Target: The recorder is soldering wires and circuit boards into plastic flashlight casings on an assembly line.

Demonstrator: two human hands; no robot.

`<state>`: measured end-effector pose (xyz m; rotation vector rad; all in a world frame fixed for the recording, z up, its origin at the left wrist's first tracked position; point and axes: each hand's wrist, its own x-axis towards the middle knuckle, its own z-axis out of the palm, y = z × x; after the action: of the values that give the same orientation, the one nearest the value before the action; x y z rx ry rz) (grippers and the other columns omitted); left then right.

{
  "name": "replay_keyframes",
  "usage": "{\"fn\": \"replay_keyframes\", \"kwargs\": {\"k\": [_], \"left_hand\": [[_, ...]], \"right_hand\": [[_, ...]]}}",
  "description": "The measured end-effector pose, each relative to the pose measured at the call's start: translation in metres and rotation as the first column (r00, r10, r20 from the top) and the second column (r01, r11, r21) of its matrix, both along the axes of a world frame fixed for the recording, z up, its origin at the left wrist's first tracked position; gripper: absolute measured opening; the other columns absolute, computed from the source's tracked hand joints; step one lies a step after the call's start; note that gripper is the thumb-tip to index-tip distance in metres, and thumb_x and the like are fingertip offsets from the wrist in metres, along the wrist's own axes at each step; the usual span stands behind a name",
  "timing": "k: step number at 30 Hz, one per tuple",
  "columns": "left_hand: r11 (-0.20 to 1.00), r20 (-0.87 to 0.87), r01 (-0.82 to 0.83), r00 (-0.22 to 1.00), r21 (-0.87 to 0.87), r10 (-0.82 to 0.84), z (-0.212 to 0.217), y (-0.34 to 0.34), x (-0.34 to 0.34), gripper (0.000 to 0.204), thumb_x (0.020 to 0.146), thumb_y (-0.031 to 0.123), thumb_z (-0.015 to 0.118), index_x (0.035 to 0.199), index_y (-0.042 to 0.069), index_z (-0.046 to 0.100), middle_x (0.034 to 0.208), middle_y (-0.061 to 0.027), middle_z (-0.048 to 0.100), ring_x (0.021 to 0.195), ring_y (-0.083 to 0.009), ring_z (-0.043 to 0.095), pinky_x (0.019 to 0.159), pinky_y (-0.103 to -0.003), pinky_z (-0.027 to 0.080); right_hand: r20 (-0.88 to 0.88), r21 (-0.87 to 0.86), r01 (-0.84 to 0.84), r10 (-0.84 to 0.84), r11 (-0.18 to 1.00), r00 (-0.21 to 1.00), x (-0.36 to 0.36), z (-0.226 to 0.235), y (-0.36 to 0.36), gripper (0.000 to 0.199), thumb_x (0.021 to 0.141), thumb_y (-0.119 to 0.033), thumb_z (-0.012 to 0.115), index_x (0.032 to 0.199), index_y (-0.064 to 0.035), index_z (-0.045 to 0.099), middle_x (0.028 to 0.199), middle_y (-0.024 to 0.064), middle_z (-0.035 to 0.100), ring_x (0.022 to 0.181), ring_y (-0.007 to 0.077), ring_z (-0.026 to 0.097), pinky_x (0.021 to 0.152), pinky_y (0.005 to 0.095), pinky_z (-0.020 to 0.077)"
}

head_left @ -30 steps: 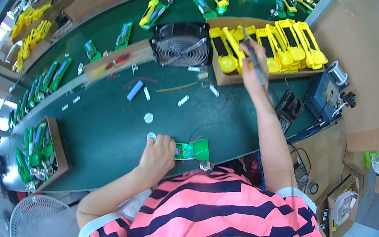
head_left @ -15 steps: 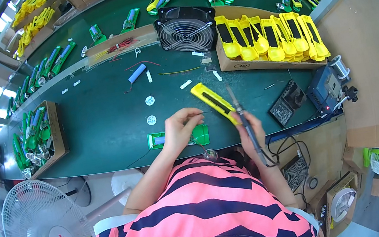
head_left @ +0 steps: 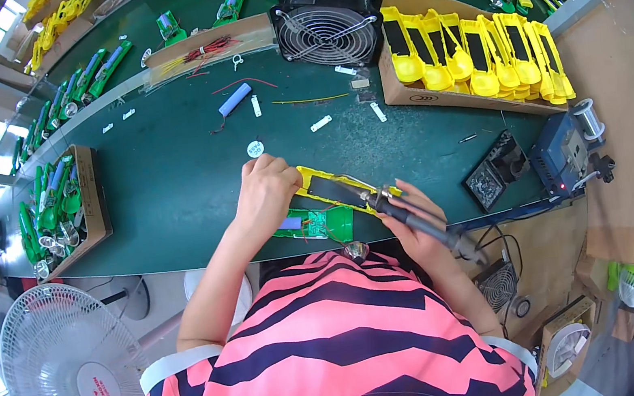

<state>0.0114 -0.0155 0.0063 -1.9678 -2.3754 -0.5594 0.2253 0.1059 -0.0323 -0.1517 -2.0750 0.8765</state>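
Note:
My right hand [head_left: 422, 215] grips a soldering iron [head_left: 417, 221] and, with the same fingers, steadies the right end of a yellow plastic housing [head_left: 324, 187]. The iron's tip end lies over that housing. At the housing's left end, my left hand [head_left: 268, 189] has its fingers curled closed; the fingertips are partly hidden. Beneath both hands lies a green housing [head_left: 344, 225] with a circuit board, wires and a blue battery cell [head_left: 290, 223]. A round silver reflector [head_left: 355, 251] rests at the bench's front edge beside it.
A carton of yellow housings [head_left: 482, 95] and a black fan [head_left: 328, 28] stand behind. A soldering station [head_left: 560, 153] sits at right, beside a black tray [head_left: 496, 171]. Left is a box of green assemblies [head_left: 90, 191]. A loose battery [head_left: 235, 98] lies mid-bench.
My left hand has moved up and left to the yellow housing's end. The housing has come down and turned flatter over the green one. The soldering iron's tip has swung left onto it.

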Motion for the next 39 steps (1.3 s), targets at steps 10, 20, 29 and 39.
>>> {"fn": "replay_keyframes", "kwargs": {"k": [10,20,29,39], "left_hand": [[0.933,0.180,-0.002,0.981,-0.360,0.072,0.003,0.021,0.000,0.009,0.068,-0.002,0.052,0.074,0.003,0.055,0.079,-0.0123,0.052,0.078,-0.0310,0.056,0.065,-0.040,0.046],[0.919,0.069,0.013,0.998,-0.394,0.015,0.008,0.025,0.005,0.012,0.068,-0.002,0.051,0.078,0.000,0.057,0.082,-0.0157,0.053,0.079,-0.0313,0.058,0.067,-0.038,0.049],[0.936,0.046,0.026,0.999,-0.351,-0.010,0.007,0.026,0.005,0.009,0.065,-0.003,0.053,0.072,0.000,0.059,0.079,-0.0157,0.054,0.073,-0.0312,0.059,0.064,-0.038,0.050],[0.924,-0.032,-0.050,0.999,-0.380,0.041,0.004,0.026,0.009,0.012,0.064,-0.003,0.054,0.072,0.003,0.060,0.078,-0.0133,0.055,0.073,-0.0293,0.060,0.063,-0.037,0.050]], "right_hand": [[-0.009,-0.935,0.026,-0.095,0.355,0.995,-0.028,-0.020,-0.022,0.011,0.082,-0.001,0.054,0.092,0.0033,0.052,0.072,0.0103,0.060,0.058,0.0110,0.059,0.047,0.0192,0.0452],[0.047,-0.913,0.082,-0.096,0.399,0.994,-0.033,-0.016,-0.023,0.011,0.082,-0.004,0.055,0.091,0.0027,0.054,0.068,0.0125,0.062,0.051,0.0085,0.054,0.046,0.0181,0.0419],[0.032,-0.921,0.055,-0.065,0.386,0.997,-0.027,-0.015,-0.021,0.012,0.082,-0.004,0.054,0.093,0.0027,0.054,0.069,0.0136,0.062,0.051,0.0096,0.054,0.048,0.0191,0.0434],[0.104,-0.355,0.217,-0.192,0.909,0.976,0.013,-0.007,-0.020,0.026,0.081,-0.005,0.057,0.104,0.0018,0.048,0.088,0.0121,0.063,0.076,0.0197,0.063,0.073,0.0343,0.0466]]}}
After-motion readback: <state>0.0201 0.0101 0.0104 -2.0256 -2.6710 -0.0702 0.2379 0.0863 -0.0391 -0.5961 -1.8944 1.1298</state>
